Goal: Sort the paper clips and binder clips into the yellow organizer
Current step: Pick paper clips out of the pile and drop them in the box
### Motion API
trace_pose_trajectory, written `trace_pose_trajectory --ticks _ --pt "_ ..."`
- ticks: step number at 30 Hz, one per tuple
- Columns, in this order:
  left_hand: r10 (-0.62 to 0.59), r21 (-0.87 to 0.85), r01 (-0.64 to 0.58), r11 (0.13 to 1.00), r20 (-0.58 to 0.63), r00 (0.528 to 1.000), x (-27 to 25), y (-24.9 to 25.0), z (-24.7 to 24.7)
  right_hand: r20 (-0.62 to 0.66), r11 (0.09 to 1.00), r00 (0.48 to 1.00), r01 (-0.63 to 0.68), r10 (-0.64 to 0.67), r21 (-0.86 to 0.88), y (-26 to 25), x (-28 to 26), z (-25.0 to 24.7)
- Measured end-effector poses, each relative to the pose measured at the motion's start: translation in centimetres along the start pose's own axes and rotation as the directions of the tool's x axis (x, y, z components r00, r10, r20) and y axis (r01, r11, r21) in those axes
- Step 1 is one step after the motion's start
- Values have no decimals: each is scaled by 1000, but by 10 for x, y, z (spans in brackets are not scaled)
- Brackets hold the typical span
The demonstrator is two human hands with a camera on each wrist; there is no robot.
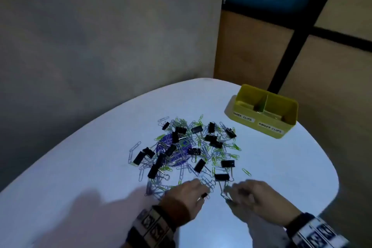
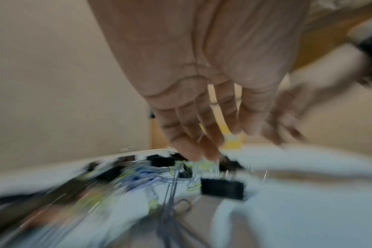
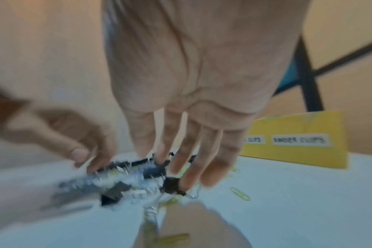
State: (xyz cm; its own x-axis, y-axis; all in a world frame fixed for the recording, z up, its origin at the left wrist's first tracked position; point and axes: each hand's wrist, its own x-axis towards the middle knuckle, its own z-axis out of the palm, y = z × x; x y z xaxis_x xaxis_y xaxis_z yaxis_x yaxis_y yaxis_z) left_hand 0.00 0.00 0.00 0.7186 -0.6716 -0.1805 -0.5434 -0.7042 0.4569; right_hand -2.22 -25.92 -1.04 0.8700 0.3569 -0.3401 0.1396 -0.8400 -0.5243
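Picking had begun at the pile (image 1: 181,151); left hand (image 1: 186,197) pinched a binder clip (image 1: 204,195); right hand (image 1: 253,197) gripped paper clips (image 1: 225,195); next, the organizer (image 1: 261,125), I judged.

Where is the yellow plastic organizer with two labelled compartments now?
In the head view, the yellow plastic organizer stands at the white table's far right, beyond the clip pile.
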Motion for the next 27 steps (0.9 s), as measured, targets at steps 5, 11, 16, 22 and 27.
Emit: trace_pose_trajectory --ticks 5,11,16,22,27 --pt "-5 298 -41 954 153 988 42 -16 3 -152 986 988 -28 3 -163 -9 55 -6" --pt "-90 312 58 948 88 992 47 -48 -6 -71 944 997 17 -43 -330 -2 85 6" --pt "-49 286 39 958 30 998 69 -53 -9 -183 960 972 95 -146 -264 17 93 17" --pt "-171 420 141 897 36 985 81 -68 -16 -200 966 947 230 -250 -120 31 91 16" --pt "-245 421 247 873 -61 968 86 -81 -28 -220 971 947 222 -235 -83 38 90 3"
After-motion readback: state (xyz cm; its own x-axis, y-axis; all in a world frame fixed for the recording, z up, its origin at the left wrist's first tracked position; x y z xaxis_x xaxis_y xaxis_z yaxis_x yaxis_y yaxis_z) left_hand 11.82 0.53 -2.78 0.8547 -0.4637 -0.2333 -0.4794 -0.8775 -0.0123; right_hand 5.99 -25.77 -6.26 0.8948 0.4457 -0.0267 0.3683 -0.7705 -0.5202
